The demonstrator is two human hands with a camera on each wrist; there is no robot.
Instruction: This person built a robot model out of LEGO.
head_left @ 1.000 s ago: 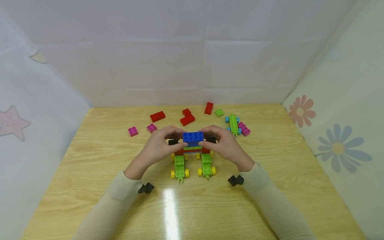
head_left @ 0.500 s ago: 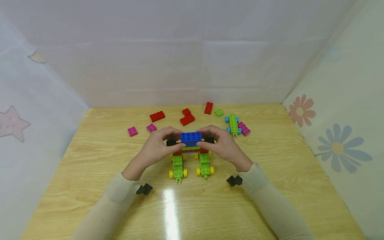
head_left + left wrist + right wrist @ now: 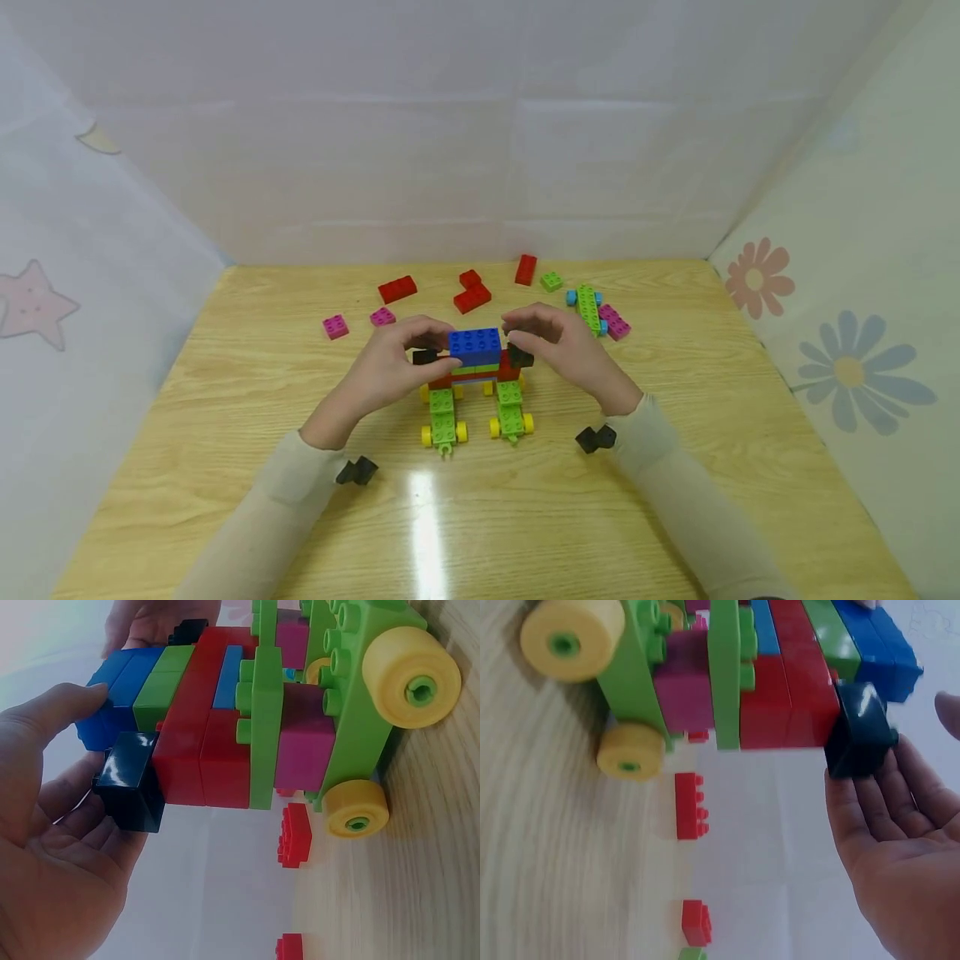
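Toy build (image 3: pixel 476 373): stands at the middle of the head view, upright on the desk (image 3: pixel 510 517), its two green bases (image 3: pixel 442 408) with yellow wheels (image 3: pixel 527 423) pointing toward the person.
Blue bricks (image 3: pixel 476 348): at the very top of the build, studs up, over a green layer (image 3: pixel 161 686) and the wider red bricks (image 3: pixel 184 754).
Left hand (image 3: pixel 397 357): its grip holds the blue bricks, thumb on the near face, fingers round behind, close by one black block (image 3: pixel 131 780).
Right hand (image 3: pixel 561 343): its grip is released; the thumb has come off the blue bricks within the last moment. Its fingers lie near the other black block (image 3: pixel 859 731); I can't tell whether they touch.
What that means: one hand alone now steadies the top, so I'd judge the blue layer is probably seated; how tightly, I can't say from here.
Loose pieces: red pieces (image 3: pixel 397 289) in the upper middle, pink ones (image 3: pixel 335 326) farther left, a green car (image 3: pixel 588 308) with blue wheels at upper right.
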